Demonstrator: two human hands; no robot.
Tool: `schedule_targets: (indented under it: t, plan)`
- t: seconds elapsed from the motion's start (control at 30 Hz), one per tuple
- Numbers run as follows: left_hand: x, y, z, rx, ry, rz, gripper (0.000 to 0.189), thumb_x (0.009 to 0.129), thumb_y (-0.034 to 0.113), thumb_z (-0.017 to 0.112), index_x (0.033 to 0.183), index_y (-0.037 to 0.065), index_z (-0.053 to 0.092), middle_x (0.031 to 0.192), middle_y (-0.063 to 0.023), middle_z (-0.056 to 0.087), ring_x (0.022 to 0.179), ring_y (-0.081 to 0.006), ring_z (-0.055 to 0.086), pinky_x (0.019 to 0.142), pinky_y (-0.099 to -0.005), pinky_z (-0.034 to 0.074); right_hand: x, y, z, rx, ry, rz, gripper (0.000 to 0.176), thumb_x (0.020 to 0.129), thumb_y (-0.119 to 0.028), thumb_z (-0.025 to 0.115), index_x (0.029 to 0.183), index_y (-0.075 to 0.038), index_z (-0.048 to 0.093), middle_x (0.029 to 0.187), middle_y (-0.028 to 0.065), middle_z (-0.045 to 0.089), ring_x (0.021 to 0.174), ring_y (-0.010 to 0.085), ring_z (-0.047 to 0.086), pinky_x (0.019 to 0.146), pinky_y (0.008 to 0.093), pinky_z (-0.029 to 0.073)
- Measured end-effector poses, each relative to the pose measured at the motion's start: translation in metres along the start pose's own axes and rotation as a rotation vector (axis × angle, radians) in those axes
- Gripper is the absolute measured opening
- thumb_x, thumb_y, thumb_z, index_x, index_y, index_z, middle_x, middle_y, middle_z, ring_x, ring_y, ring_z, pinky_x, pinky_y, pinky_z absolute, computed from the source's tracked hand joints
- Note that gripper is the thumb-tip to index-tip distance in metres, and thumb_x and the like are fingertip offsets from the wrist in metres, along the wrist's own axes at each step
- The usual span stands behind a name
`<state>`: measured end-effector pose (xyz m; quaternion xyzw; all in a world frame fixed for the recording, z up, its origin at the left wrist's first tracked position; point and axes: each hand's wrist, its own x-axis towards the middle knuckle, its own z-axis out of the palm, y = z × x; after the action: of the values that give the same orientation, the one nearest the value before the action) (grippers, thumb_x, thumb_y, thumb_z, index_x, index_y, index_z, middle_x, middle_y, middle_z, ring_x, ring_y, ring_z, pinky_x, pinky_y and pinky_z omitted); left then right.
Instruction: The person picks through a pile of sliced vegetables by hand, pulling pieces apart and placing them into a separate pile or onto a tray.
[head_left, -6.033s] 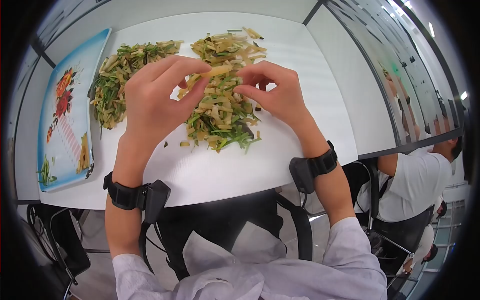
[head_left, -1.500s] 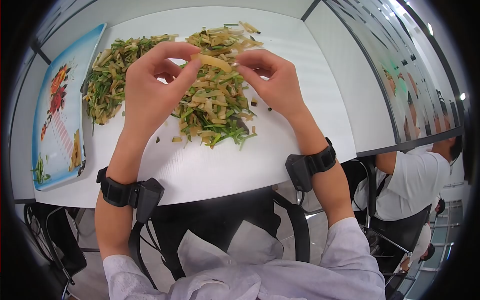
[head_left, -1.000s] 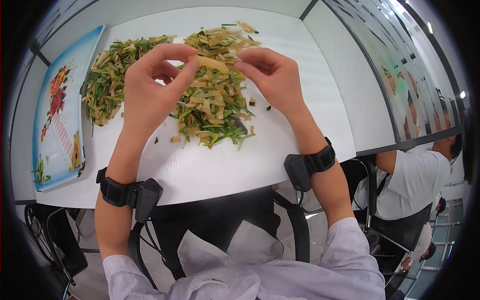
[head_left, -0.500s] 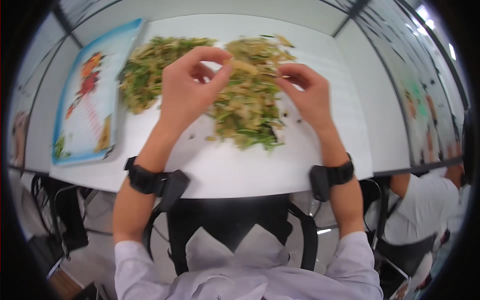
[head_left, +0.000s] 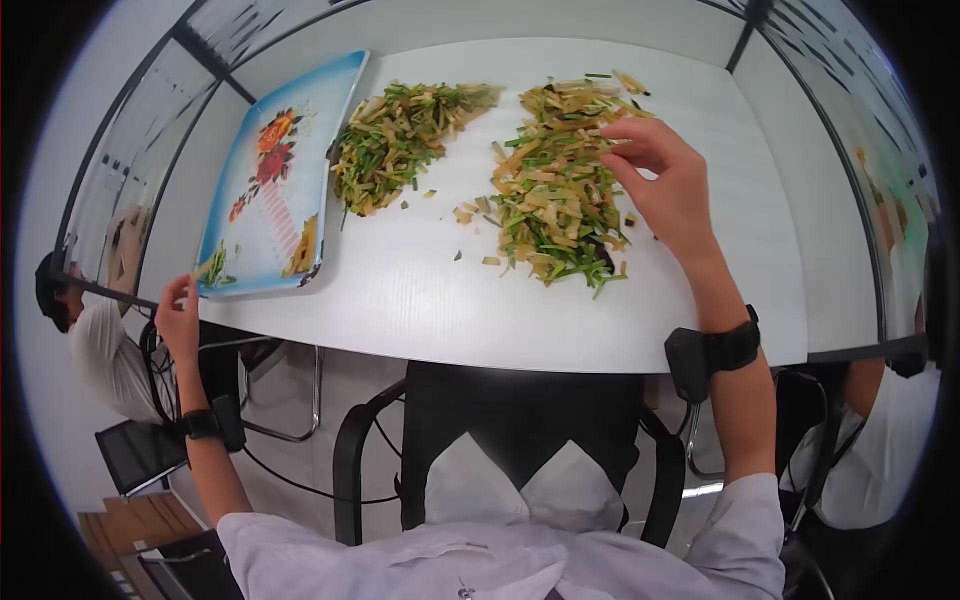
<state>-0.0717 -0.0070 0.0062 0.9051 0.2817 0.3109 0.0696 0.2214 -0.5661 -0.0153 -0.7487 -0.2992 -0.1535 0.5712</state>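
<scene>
My left hand [head_left: 178, 318] is at the lower left corner of a blue-rimmed white tray [head_left: 277, 205], its fingers pinched on a pale cut piece beside a small green pile [head_left: 217, 268] on the tray. At the tray's lower right corner lies a yellowish pile [head_left: 302, 247]. Over the right edge of a large heap of cut green and yellow pieces [head_left: 555, 190] is my right hand [head_left: 660, 180], thumb and forefinger close together; what they hold, if anything, is too small to make out.
A second heap of cut pieces [head_left: 400, 140] lies right of the tray on the white table [head_left: 400, 300]. Partition panels stand around the table. A black chair [head_left: 520, 430] is at the front edge. Another person [head_left: 105, 350] sits at the far left.
My left hand has moved from over the heaps to the tray's lower left corner. My right hand remains near the right side of the large heap. The view has shifted left.
</scene>
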Motion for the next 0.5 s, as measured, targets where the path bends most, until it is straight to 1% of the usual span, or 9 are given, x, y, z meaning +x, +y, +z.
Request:
schedule_targets:
  t: [0.07,0.1,0.13,0.2,0.27,0.33,0.4,0.47,0.5]
  plan:
    - [-0.001,-0.035,0.014,0.146,0.041,0.210,0.017,0.089,0.014,0.070,0.103,0.004,0.070,0.095,-0.0110,0.071,0.084,-0.0228,0.068,0.075,-0.0328,0.051,-0.001,0.002,-0.001,0.020,0.006,-0.004,0.024,0.081,0.006,0.069,0.103,-0.004,0.069,0.103,0.0076,0.069,0.085,0.0173,0.071,0.075,0.0262,0.058]
    - [-0.001,-0.040,0.016,0.220,0.016,0.321,0.016,0.088,0.012,0.069,0.100,0.002,0.070,0.098,-0.0124,0.071,0.089,-0.0277,0.068,0.081,-0.0359,0.051,0.000,0.005,-0.003,0.009,0.012,-0.019,0.024,0.080,0.004,0.070,0.103,-0.003,0.069,0.101,0.0082,0.070,0.084,0.0183,0.071,0.075,0.0271,0.058]
    - [0.001,-0.058,0.025,0.104,-0.021,0.340,0.019,0.090,0.014,0.067,0.104,0.002,0.069,0.097,-0.0125,0.071,0.092,-0.0254,0.067,0.084,-0.0352,0.050,-0.001,0.006,-0.004,-0.019,0.002,-0.028,0.021,0.080,0.003,0.070,0.101,-0.003,0.069,0.100,0.0086,0.070,0.084,0.0185,0.071,0.074,0.0278,0.058]
    - [0.004,-0.048,0.031,0.131,-0.050,0.263,0.017,0.090,0.012,0.066,0.103,0.001,0.069,0.097,-0.0127,0.071,0.091,-0.0249,0.067,0.083,-0.0352,0.050,0.000,0.007,-0.006,0.021,0.015,-0.075,0.017,0.081,0.001,0.070,0.098,-0.002,0.070,0.096,0.0091,0.071,0.082,0.0181,0.071,0.074,0.0277,0.057]
    - [0.009,-0.030,0.032,0.140,-0.093,0.244,0.017,0.090,0.010,0.066,0.103,0.000,0.069,0.096,-0.0123,0.071,0.088,-0.0239,0.067,0.081,-0.0344,0.051,0.000,0.006,-0.011,-0.009,0.011,-0.042,0.016,0.081,0.001,0.071,0.098,-0.001,0.070,0.096,0.0080,0.071,0.083,0.0165,0.071,0.074,0.0267,0.057]
    - [0.025,-0.042,0.038,0.056,-0.208,0.214,0.018,0.088,0.010,0.067,0.103,0.000,0.069,0.092,-0.0124,0.071,0.081,-0.0233,0.068,0.074,-0.0340,0.052,0.001,0.007,-0.011,-0.027,0.012,-0.011,0.015,0.082,0.000,0.072,0.097,-0.001,0.071,0.095,0.0070,0.071,0.084,0.0150,0.070,0.075,0.0257,0.057]
    - [0.039,-0.036,0.039,0.051,-0.318,0.075,0.020,0.085,0.008,0.068,0.103,0.001,0.068,0.093,-0.0123,0.071,0.080,-0.0228,0.069,0.069,-0.0317,0.053,0.001,0.009,-0.013,0.016,-0.012,-0.013,0.014,0.082,-0.002,0.073,0.096,-0.001,0.071,0.092,0.0076,0.071,0.081,0.0146,0.070,0.073,0.0260,0.056]
    - [0.053,-0.063,0.046,0.117,-0.252,0.270,0.022,0.084,0.008,0.069,0.104,0.001,0.068,0.093,-0.0121,0.071,0.076,-0.0215,0.069,0.066,-0.0300,0.053,0.002,0.012,-0.013,0.000,0.005,-0.026,0.014,0.082,-0.002,0.072,0.096,-0.002,0.071,0.091,0.0072,0.071,0.079,0.0147,0.070,0.073,0.0258,0.056]
    - [0.056,-0.057,0.045,0.107,-0.244,0.235,0.023,0.082,0.010,0.069,0.103,0.002,0.068,0.090,-0.0110,0.071,0.073,-0.0199,0.067,0.065,-0.0309,0.052,0.002,0.012,-0.014,-0.008,-0.007,-0.033,0.013,0.082,-0.002,0.072,0.095,-0.002,0.071,0.090,0.0068,0.070,0.078,0.0150,0.069,0.072,0.0258,0.056]
